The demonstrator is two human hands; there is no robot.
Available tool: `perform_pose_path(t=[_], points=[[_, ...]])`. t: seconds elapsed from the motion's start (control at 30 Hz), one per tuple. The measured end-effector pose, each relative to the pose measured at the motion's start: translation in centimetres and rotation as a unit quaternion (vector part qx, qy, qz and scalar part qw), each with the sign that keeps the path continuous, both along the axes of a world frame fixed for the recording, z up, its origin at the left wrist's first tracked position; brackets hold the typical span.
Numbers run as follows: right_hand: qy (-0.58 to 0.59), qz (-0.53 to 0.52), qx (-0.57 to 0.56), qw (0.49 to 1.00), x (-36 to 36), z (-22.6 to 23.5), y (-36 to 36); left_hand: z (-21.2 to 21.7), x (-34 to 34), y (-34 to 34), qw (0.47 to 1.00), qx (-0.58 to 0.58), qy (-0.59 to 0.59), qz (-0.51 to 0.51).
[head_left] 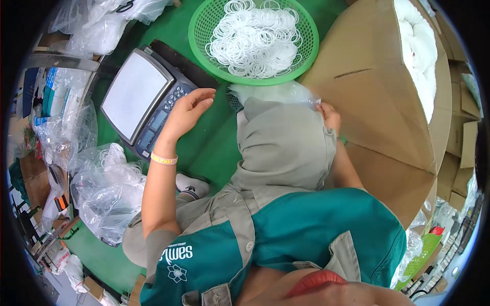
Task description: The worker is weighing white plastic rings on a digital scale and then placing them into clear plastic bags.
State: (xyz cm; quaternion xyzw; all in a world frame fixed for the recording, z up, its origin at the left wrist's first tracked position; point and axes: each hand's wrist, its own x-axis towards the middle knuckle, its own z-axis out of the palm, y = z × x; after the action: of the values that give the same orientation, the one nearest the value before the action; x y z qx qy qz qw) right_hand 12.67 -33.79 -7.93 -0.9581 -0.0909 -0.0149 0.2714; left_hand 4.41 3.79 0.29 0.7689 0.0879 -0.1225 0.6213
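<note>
Green matting [214, 148] covers the floor, and the person sits low on it, grey-trousered knee [283, 148] drawn up in the middle of the view. Up top sits a round green plastic mesh basket [199, 38], heaped with thin white rubber rings [255, 38]. Just left of it, a grey digital weighing scale with a bare steel platform [135, 94] — nothing on it right now.

Now the hands. Left hand [186, 109] hovers at the scale's keypad edge, wrist bent, fingers loosely curled and partly spread, gripping nothing; a yellow wristband [164, 159] rings the forearm. Right hand [331, 117] is reached round the far side of the knee, closed on the edge of a clear plastic bag [278, 93] that lies just below the basket rim, touching the knee. Whether any rings are inside it, I can't tell — the film is crumpled and glary.

How far along? As a judgement: the basket is well stocked, the scale empty, so plenty of rings remain loose. A pile of clear plastic bags [109, 191] lies by the left elbow, contents unclear. A big open brown cardboard box [377, 92] at right holds white bagged material [421, 48].
</note>
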Motion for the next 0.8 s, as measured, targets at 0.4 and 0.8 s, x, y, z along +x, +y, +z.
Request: perform_pose_path(t=[0.4,0.8], points=[[0.100,0.193,0.641,0.736,6.0,23.8,11.2,6.3,3.0,-0.6,0.987,-0.005,-0.159,0.027],[0.190,0.213,0.483,0.828,13.1,21.2,21.4,13.4,-0.3,4.9,0.939,0.024,-0.282,0.198]])
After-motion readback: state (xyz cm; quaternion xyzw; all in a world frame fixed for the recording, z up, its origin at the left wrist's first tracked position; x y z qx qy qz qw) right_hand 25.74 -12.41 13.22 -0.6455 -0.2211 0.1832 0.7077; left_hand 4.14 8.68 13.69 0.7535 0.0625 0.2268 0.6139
